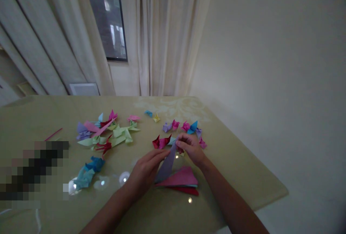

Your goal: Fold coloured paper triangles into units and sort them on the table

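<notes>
Both my hands hold one lilac sheet of paper (166,167) folded into a long triangle, lifted off the glossy table (40,118). My left hand (147,169) pinches its lower left edge. My right hand (190,147) pinches the upper tip. Under the sheet lies a small stack of coloured paper, a pink sheet (181,178) on top and a red one (186,190) at the bottom. A dark red folded figure (160,142) lies just beyond my fingers.
Folded paper figures are scattered across the table: a green, pink and purple cluster (108,133) at the left, a blue crumpled piece (88,171) near the front left, small pink, blue and purple ones (186,126) beyond my right hand. The table edge runs at the right; curtains and a window stand behind.
</notes>
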### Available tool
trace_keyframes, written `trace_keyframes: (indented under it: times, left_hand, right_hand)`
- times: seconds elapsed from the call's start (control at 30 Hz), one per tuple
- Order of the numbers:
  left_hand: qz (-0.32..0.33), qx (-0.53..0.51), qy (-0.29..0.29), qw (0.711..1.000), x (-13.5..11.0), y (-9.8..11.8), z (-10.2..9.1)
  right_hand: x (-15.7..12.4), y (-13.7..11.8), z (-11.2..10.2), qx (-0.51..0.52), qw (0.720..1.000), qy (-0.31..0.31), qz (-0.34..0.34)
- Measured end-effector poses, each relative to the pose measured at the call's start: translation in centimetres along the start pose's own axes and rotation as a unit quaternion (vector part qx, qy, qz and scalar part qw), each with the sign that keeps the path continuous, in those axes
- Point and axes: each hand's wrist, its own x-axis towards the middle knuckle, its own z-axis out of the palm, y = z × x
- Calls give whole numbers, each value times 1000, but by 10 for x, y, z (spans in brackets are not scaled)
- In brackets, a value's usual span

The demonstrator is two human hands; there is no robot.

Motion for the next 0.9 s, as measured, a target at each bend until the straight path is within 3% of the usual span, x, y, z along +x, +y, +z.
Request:
trace_keyframes:
  times: [0.17,0.27,0.37,0.47,0.53,0.7,0.9]
  left_hand:
    - [88,173,61,979,-3,4,-1]
    - [97,142,80,982,-2,8,-3]
    - [-11,71,52,996,-2,11,0]
    - [-166,46,6,985,-3,14,7]
    - [-210,44,-25,976,-3,14,9]
    - [-166,122,-103,973,-8,1,13]
    - [-71,240,-104,963,-13,-19,24]
  right_hand:
    - [-5,3,10,12,992,-111,55]
    - [-6,4,13,-4,990,-128,58]
    - [-4,5,6,-19,994,-98,36]
    - [-1,5,-5,2,998,-68,-2]
    - [-1,3,-11,15,996,-85,-8]
    - [-4,-3,-12,-4,993,-116,33]
    - [-5,-3,-14,-12,994,-105,35]
